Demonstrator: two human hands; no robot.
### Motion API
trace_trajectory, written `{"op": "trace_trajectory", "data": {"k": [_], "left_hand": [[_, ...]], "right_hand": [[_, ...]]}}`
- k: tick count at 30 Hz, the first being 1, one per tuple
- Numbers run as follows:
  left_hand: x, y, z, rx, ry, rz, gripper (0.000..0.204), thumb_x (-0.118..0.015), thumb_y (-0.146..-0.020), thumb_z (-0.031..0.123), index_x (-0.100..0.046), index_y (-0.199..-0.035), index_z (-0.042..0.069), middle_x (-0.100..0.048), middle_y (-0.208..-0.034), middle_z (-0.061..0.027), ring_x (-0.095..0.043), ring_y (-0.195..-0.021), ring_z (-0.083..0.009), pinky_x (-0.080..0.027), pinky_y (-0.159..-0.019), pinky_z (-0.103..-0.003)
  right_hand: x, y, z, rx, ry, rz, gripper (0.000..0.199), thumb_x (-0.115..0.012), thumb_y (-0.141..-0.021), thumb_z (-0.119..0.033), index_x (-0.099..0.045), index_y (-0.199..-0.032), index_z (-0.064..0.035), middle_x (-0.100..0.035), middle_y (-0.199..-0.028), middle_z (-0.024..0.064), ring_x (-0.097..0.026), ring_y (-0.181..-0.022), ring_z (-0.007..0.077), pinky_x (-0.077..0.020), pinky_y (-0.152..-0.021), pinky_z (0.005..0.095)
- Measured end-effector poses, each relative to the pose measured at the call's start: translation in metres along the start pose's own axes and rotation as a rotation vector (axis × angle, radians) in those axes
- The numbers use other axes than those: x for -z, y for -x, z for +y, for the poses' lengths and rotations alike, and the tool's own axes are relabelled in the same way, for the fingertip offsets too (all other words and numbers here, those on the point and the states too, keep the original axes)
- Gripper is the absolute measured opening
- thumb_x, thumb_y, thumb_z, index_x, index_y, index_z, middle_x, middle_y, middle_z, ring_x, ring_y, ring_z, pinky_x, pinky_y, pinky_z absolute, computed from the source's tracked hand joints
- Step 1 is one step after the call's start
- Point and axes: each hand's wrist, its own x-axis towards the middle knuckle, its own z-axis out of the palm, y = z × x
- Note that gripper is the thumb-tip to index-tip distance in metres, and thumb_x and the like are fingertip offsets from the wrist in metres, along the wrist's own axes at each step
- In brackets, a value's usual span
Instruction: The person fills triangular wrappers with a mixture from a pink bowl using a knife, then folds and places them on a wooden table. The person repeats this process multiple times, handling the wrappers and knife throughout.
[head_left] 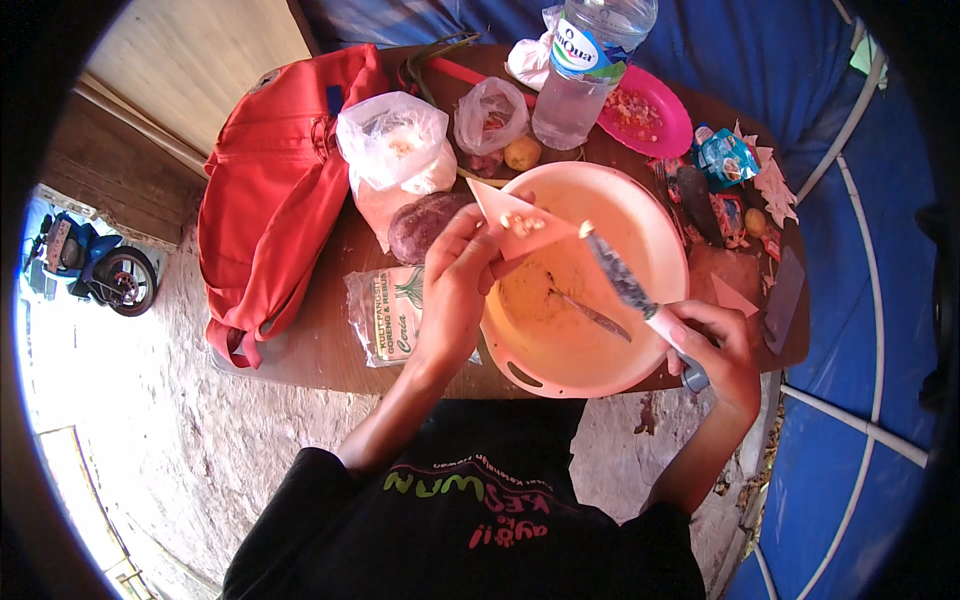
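My left hand [462, 255] is closed on the edge of a pale square wonton wrapper [532, 239], holding it above the left side of a large pinkish basin [655, 225]. Small whitish bits of filling [521, 224] lie on the wrapper. In my right hand [715, 350] is a knife [622, 276] with a light handle, its blade slanting up and left over the basin. A small lump clings to its tip, close to the wrapper's right corner. Down in the basin a spoon [592, 314] rests in a thin layer of yellowish mixture.
Left of the basin lie a printed plastic package [385, 315], a purple lump [425, 228] and clear bags [392, 140]. A red bag [275, 190] covers the table's left end. Behind stand a large water bottle [575, 105] and a pink plate [665, 115]. Sachets [725, 157] lie right.
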Motion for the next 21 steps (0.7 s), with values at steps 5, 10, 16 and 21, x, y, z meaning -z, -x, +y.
{"op": "trace_trajectory", "data": {"k": [5, 10, 16, 21], "left_hand": [[-0.006, 0.007, 0.008, 0.225, -0.169, -0.112, 0.039, -0.046, -0.102, 0.013, -0.052, -0.137, -0.003, -0.063, -0.125, -0.0096, -0.062, -0.112, -0.0153, -0.050, -0.098, -0.029], [-0.008, 0.012, 0.017, 0.324, -0.185, -0.172, 0.040, -0.047, -0.100, 0.011, -0.051, -0.138, -0.003, -0.065, -0.123, -0.0088, -0.063, -0.109, -0.0132, -0.051, -0.093, -0.027], [-0.009, 0.015, 0.026, 0.365, -0.209, -0.206, 0.037, -0.048, -0.099, 0.010, -0.055, -0.133, -0.005, -0.067, -0.115, -0.0081, -0.064, -0.105, -0.0119, -0.052, -0.089, -0.026], [-0.004, 0.017, 0.029, 0.413, -0.204, -0.263, 0.034, -0.049, -0.098, 0.009, -0.061, -0.126, -0.006, -0.069, -0.110, -0.0082, -0.065, -0.102, -0.0123, -0.050, -0.090, -0.026]], "right_hand": [[-0.016, 0.003, 0.001, 0.350, 0.295, 0.264, 0.028, -0.070, -0.085, -0.001, -0.067, -0.112, 0.0045, -0.070, -0.097, 0.0101, -0.067, -0.095, 0.0193, -0.0513, -0.085, 0.0317], [-0.022, -0.008, 0.005, 0.524, 0.534, 0.382, 0.032, -0.071, -0.082, 0.004, -0.068, -0.114, 0.0000, -0.068, -0.103, 0.0133, -0.068, -0.094, 0.0253, -0.0521, -0.082, 0.0329], [-0.024, -0.010, 0.005, 0.539, 0.564, 0.389, 0.032, -0.071, -0.081, 0.006, -0.069, -0.112, -0.0003, -0.067, -0.100, 0.0121, -0.067, -0.092, 0.0236, -0.0528, -0.078, 0.0330], [-0.024, -0.008, 0.009, 0.508, 0.601, 0.391, 0.031, -0.071, -0.080, 0.007, -0.070, -0.110, -0.0008, -0.066, -0.098, 0.0114, -0.067, -0.089, 0.0247, -0.0530, -0.075, 0.0332]]}}
